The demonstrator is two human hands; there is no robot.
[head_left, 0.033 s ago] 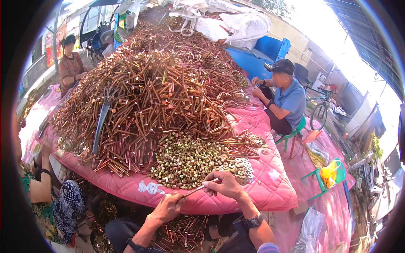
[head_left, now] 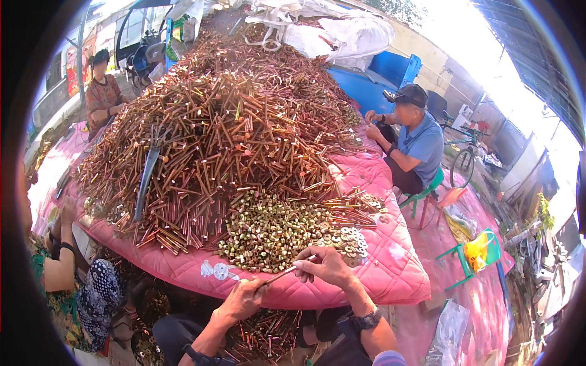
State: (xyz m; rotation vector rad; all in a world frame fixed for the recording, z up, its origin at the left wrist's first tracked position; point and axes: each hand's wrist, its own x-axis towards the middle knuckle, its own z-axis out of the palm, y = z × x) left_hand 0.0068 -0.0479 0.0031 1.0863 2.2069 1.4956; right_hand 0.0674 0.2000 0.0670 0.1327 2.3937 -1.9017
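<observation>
A long copper-coloured bolt [head_left: 281, 276] spans my two hands above the front edge of the pink quilt. My left hand [head_left: 245, 297] is closed round its lower left end. The fingers of my right hand [head_left: 323, 265] pinch the upper right end; whether a nut or washer sits there is too small to tell. Just beyond my hands lie a heap of yellowish nuts [head_left: 268, 232] and, to its right, flat round washers [head_left: 351, 241]. Behind them rises a large pile of loose bolts [head_left: 226, 140].
A hand rake with a grey handle [head_left: 145, 186] rests on the pile. Co-workers sit at the right [head_left: 418, 140], far left [head_left: 101, 97] and near left [head_left: 67, 274]. More bolts [head_left: 265, 335] lie below the quilt's edge [head_left: 342, 296]. A green stool [head_left: 458, 268] stands at right.
</observation>
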